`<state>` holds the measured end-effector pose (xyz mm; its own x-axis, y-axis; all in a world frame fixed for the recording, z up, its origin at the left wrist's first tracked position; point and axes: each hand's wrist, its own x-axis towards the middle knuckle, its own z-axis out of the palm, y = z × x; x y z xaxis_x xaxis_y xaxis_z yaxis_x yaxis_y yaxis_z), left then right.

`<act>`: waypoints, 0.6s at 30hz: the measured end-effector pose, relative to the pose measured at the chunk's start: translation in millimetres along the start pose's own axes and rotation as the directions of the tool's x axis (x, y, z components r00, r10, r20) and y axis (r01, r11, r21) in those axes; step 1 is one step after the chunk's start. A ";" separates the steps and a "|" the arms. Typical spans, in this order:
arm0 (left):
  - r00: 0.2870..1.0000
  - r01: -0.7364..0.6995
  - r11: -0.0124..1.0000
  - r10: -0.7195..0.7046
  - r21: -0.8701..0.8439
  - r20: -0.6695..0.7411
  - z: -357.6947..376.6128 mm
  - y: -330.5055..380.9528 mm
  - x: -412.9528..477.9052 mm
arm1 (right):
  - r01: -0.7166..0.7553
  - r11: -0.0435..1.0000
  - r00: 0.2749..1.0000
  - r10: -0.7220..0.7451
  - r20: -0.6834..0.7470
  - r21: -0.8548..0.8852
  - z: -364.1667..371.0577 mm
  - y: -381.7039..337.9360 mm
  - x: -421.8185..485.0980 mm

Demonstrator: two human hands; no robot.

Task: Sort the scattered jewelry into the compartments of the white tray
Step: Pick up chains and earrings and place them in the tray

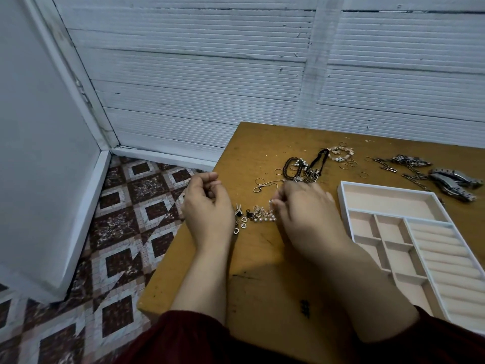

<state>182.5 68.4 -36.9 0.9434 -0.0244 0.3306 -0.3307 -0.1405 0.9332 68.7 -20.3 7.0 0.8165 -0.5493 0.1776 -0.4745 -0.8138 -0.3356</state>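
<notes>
Sorting has barely begun, judging by the white tray (344, 206) at the right of the table (262, 271), whose pink-lined compartments all look bare. The jewelry is on the wood: a tangle of pearl beads and small charms (262, 215) lies between the two hands, heart charms (242, 225) sit just beside the left wrist, and a thin chain with a clasp (265, 185) lies behind them. Farther back are dark beaded bracelets (290, 168), loose thin rings (346, 164) and metal watch bands (454, 182).

The right hand (307, 208) hangs over the pearl tangle with its fingers curled down. Its fingertips are at the near beads, but I cannot tell whether they have pinched one. The left hand (207, 203) is raised beside it, fingers curled inward, thumb near forefinger. Whether it holds anything is not visible.

The step seems to be freeing one piece from the tangle. It would go best by steadying the cluster with one hand and lifting a single strand slowly, so the charms do not drag along. That piece then goes to one compartment, and the ridged roll section (446, 258) is best kept for rings.
</notes>
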 end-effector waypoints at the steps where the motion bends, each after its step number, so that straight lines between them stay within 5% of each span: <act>1: 1.000 0.001 1.000 -0.001 0.000 0.004 0.1 0.3 -0.1 | -0.002 0.999 1.000 0.003 -0.030 0.044 -2.8 1.1 0.5; 8: 1.000 0.001 1.000 -0.001 0.015 0.013 0.3 -0.9 0.2 | 0.068 0.935 0.963 0.030 -0.268 0.348 -11.1 7.3 7.2; 18: 0.994 -0.039 0.996 0.031 0.076 0.101 1.4 -6.9 1.6 | 0.195 0.828 0.895 0.069 -0.441 0.525 -19.7 10.3 8.8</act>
<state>186.3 67.9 -43.0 0.9302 -0.1287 0.3438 -0.3646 -0.2139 0.9063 64.5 -37.2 23.3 0.5532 -0.6314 0.5435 -0.0614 -0.6815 -0.7292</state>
